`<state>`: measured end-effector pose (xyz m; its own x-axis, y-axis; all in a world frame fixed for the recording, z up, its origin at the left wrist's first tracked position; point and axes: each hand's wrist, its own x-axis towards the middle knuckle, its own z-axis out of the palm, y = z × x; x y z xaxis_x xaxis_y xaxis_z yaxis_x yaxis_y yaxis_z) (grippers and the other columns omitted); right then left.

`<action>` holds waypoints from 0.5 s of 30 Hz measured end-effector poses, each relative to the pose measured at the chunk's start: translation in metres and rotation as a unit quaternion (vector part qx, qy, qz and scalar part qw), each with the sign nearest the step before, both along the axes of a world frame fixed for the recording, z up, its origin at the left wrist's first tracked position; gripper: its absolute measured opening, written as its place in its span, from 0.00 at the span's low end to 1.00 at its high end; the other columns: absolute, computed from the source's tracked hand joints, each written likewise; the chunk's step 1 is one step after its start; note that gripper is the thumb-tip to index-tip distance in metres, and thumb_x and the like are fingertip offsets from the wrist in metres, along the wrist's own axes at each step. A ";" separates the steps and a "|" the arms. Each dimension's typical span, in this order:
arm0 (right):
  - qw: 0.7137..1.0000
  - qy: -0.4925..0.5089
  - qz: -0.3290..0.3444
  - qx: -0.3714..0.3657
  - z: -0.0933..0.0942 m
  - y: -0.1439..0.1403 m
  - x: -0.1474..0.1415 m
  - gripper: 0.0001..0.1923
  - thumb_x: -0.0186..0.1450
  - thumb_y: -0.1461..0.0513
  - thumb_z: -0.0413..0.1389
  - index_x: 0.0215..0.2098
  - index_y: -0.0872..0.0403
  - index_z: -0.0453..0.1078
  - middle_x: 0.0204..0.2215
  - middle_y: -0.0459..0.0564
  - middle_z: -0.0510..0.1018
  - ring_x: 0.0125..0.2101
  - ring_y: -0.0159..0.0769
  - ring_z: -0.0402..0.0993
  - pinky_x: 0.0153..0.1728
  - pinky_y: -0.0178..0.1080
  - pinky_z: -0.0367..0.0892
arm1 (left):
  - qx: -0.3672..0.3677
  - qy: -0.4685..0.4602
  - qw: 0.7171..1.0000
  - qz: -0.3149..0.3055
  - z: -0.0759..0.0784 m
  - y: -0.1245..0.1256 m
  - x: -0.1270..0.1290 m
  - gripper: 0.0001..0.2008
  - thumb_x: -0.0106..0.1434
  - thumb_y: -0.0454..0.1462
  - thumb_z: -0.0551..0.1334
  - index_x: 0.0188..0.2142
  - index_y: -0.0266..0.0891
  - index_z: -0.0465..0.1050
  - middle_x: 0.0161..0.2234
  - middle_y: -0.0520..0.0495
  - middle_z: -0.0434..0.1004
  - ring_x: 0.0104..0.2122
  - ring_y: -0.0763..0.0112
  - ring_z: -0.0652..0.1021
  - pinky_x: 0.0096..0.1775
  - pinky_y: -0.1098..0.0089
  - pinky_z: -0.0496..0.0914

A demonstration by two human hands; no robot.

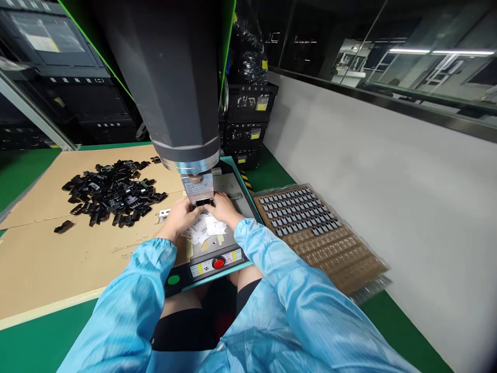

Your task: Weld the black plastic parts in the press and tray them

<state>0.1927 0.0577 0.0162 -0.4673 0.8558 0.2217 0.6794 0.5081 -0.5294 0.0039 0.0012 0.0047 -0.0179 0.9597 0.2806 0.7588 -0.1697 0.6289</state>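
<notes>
We note both hands, left hand point(179, 216) and right hand point(224, 207), grips narrow, touching a small black part point(202, 203) under the press head point(198, 187), at 12 o'clock of white pieces point(205, 228).

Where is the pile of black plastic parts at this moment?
In the head view, the pile of black plastic parts lies on the cardboard sheet, to the left of the left hand and the press machine.

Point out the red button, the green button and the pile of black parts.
red button point(218, 263): head view, its cap.
green button point(173, 280): head view, its face.
pile of black parts point(112, 192): head view, pile's middle.
</notes>
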 end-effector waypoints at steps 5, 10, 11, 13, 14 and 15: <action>0.992 0.102 -0.016 -0.075 0.002 0.007 -0.001 0.09 0.71 0.58 0.62 0.41 0.56 0.80 0.37 0.54 0.85 0.40 0.44 0.80 0.45 0.40 0.72 | -0.045 -0.157 0.986 0.028 0.005 0.001 0.001 0.26 0.62 0.58 0.70 0.41 0.36 0.83 0.37 0.41 0.81 0.36 0.59 0.78 0.43 0.60 0.75; 0.928 0.322 -0.039 -0.182 -0.014 -0.032 0.024 0.12 0.68 0.63 0.61 0.50 0.53 0.78 0.39 0.50 0.85 0.38 0.39 0.82 0.42 0.39 0.76 | -0.067 -0.418 0.904 0.064 0.003 -0.055 0.023 0.37 0.54 0.58 0.78 0.54 0.36 0.81 0.46 0.39 0.84 0.41 0.61 0.81 0.46 0.62 0.76; 0.910 0.361 -0.032 -0.199 -0.018 -0.047 0.030 0.14 0.67 0.64 0.60 0.51 0.53 0.76 0.41 0.51 0.85 0.39 0.38 0.82 0.43 0.39 0.77 | -0.061 -0.453 0.887 0.060 0.001 -0.071 0.030 0.37 0.54 0.56 0.80 0.55 0.37 0.81 0.48 0.39 0.84 0.42 0.62 0.82 0.48 0.62 0.77; 0.883 0.414 0.000 -0.221 -0.026 -0.080 0.041 0.16 0.66 0.64 0.60 0.53 0.52 0.74 0.42 0.51 0.85 0.41 0.39 0.83 0.45 0.41 0.78 | -0.055 -0.489 0.869 0.053 -0.003 -0.104 0.047 0.34 0.54 0.52 0.81 0.55 0.38 0.80 0.48 0.40 0.84 0.41 0.63 0.82 0.48 0.63 0.78; 0.875 0.429 0.019 -0.225 -0.027 -0.097 0.045 0.17 0.66 0.64 0.60 0.53 0.51 0.74 0.43 0.51 0.84 0.42 0.39 0.83 0.46 0.42 0.79 | -0.054 -0.498 0.864 0.052 -0.005 -0.119 0.055 0.33 0.55 0.51 0.81 0.55 0.39 0.80 0.46 0.42 0.84 0.40 0.64 0.83 0.47 0.63 0.78; 0.870 0.438 0.036 -0.225 -0.028 -0.113 0.047 0.17 0.65 0.64 0.60 0.52 0.51 0.73 0.43 0.51 0.84 0.43 0.39 0.83 0.47 0.42 0.79 | -0.051 -0.506 0.860 0.050 -0.007 -0.132 0.062 0.32 0.56 0.50 0.81 0.54 0.39 0.80 0.44 0.43 0.85 0.39 0.65 0.83 0.47 0.63 0.79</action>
